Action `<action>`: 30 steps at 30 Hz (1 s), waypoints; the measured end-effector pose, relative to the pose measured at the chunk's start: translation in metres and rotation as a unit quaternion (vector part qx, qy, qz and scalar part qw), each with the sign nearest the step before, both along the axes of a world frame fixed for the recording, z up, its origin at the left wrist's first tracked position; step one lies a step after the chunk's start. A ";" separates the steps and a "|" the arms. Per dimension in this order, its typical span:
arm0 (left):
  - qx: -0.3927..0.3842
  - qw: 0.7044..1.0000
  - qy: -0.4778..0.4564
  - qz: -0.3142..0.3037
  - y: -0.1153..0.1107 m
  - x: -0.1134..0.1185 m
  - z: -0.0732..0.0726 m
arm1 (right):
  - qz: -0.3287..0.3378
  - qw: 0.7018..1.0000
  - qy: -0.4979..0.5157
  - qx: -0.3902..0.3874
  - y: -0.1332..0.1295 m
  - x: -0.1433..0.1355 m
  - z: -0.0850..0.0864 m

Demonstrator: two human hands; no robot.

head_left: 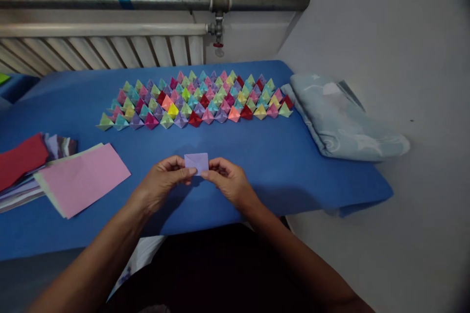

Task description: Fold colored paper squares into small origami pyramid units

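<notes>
A small folded square of lilac paper [197,160] with creases across its face is held up between my two hands. My left hand [167,174] pinches its left side, the thumb lying over the lower part. At the lower right edge, my right hand [226,176] grips it between thumb and fingers. Beyond the hands, many folded paper boats [194,118] in several colours stand in close rows on the blue cover [154,146].
To the left lie pink paper sheets [86,178] over paler ones, beside a stack with a red sheet [24,159] on top. A folded grey-blue blanket [330,117] rests at the right, against the wall. Behind are a radiator [110,49] and a metal pipe [165,2].
</notes>
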State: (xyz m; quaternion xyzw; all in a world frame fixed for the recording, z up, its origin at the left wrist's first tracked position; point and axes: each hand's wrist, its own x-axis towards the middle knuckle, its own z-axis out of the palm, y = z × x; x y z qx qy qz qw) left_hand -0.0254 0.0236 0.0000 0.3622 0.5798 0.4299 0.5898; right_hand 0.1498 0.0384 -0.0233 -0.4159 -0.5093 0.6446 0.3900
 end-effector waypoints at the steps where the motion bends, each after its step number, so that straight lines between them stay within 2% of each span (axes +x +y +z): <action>1: 0.000 1.000 -0.016 0.007 -0.002 0.003 -0.002 | -0.001 1.000 0.000 0.008 -0.001 -0.003 0.001; 3: 0.001 1.000 -0.022 0.004 -0.005 0.004 -0.004 | -0.006 1.000 -0.010 0.026 -0.001 -0.005 0.001; 6: 0.032 0.999 0.022 -0.026 -0.003 -0.005 -0.002 | 0.005 0.997 -0.053 0.058 0.000 -0.003 0.000; 8: 0.078 0.991 0.076 -0.074 0.003 -0.015 0.003 | 0.015 0.988 -0.107 0.107 0.001 -0.001 -0.001; 10: 0.141 0.960 0.170 -0.170 0.010 -0.025 0.008 | 0.016 0.966 -0.170 0.196 0.003 0.002 -0.001; 12: 0.231 0.894 0.286 -0.256 0.016 -0.030 0.009 | 0.014 0.920 -0.225 0.320 0.008 0.004 -0.001; 14: 0.337 0.803 0.404 -0.280 0.019 -0.030 0.005 | 0.024 0.850 -0.280 0.447 0.013 0.007 -0.002; 17: 0.463 0.670 0.542 -0.209 0.017 -0.024 -0.012 | 0.042 0.731 -0.372 0.570 0.021 0.010 -0.004; 18: 0.482 0.640 0.570 -0.184 0.015 -0.022 -0.019 | 0.045 0.700 -0.400 0.590 0.022 0.010 -0.006; 20: 0.494 0.607 0.601 -0.160 0.007 -0.017 -0.032 | 0.055 0.658 -0.438 0.610 0.021 0.012 -0.011; 23: 0.468 0.610 0.617 -0.167 -0.008 -0.014 -0.042 | 0.090 0.633 -0.453 0.621 0.016 0.013 -0.021; 27: 0.439 0.644 0.606 -0.157 -0.031 -0.014 -0.041 | 0.132 0.647 -0.448 0.603 0.009 0.016 -0.032; 30: 0.440 0.660 0.587 -0.161 -0.040 -0.013 -0.041 | 0.152 0.663 -0.442 0.585 0.008 0.019 -0.033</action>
